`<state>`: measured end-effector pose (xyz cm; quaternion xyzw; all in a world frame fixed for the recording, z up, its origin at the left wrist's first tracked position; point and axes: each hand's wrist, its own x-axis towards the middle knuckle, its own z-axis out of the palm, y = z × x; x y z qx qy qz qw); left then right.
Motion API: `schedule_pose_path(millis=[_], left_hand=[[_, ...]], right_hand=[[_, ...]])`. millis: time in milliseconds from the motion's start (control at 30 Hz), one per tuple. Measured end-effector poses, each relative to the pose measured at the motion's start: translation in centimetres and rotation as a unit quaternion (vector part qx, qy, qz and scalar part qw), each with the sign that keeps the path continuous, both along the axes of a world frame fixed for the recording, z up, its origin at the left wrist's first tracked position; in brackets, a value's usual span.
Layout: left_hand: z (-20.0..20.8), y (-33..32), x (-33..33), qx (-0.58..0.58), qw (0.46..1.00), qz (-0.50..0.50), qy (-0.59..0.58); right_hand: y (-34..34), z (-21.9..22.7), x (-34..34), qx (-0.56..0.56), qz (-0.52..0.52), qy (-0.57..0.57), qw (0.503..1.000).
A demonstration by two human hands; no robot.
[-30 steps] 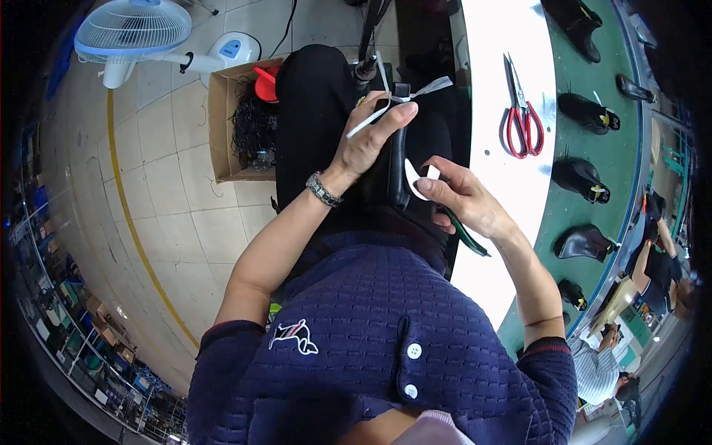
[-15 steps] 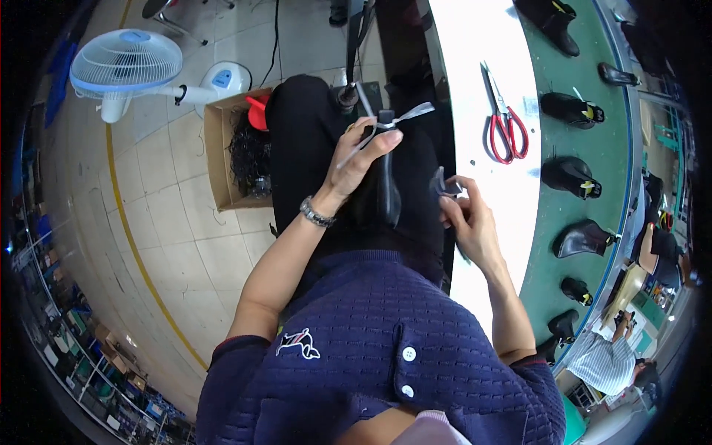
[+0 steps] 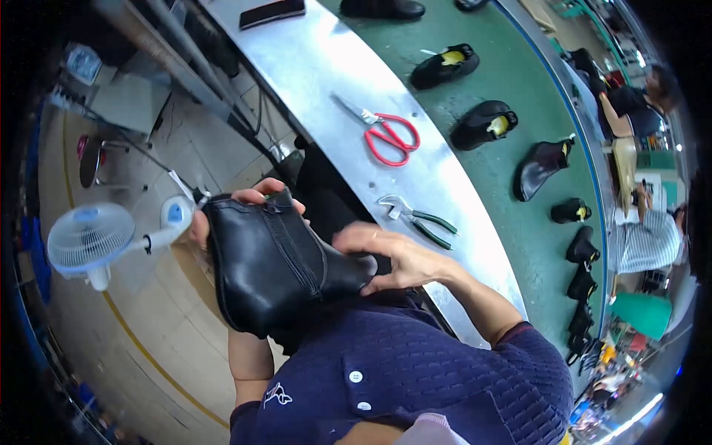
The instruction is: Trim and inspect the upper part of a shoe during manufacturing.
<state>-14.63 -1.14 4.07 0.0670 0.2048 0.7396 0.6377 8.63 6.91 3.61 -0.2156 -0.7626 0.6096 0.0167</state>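
Note:
A black ankle boot [image 3: 256,267] with a side zipper is held up close in front of my chest, lying sideways with its toe toward the right. My left hand [image 3: 259,194] is mostly hidden behind the boot's upper part; its fingers curl over the top edge and the thumb shows at the left. At the toe end, my right hand [image 3: 397,256] is closed on the boot with thumb and fingers on either side. A thin pale strip [image 3: 180,185] sticks out near the boot opening.
On the metal bench to the right lie red-handled scissors [image 3: 393,137], green-handled pincers [image 3: 419,221] and a dark phone [image 3: 272,12]. Beyond, several black boots [image 3: 486,126] stand on a green conveyor belt [image 3: 475,178]. A fan [image 3: 93,237] stands at the left. Other people sit across the belt.
The boot, earlier hanging between my knees in my left hand, is now raised and turned sideways. My right hand has left a small dark piece and holds the toe. The view has swung right.

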Motion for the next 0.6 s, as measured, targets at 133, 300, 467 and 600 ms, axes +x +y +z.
schedule_pose_path(millis=[133,300,467,600], left_hand=[[0.1,2.9,-0.5,-0.017,0.993,-0.067,-0.091],[-1.7,4.3,2.0,-0.062,0.979,-0.122,-0.152],[-0.4,5.2,2.9,-0.061,0.988,-0.136,0.042],[-1.7,4.1,0.6,-0.072,0.985,-0.13,0.083]], right_hand=[[-0.3,1.2,1.4,-0.148,-0.115,0.019,0.982],[-0.2,1.3,5.3,-0.212,-0.356,0.129,0.901],[1.1,1.3,11.3,-0.059,-0.655,0.235,0.716],[3.8,3.4,14.8,0.032,-0.736,0.213,0.642]])
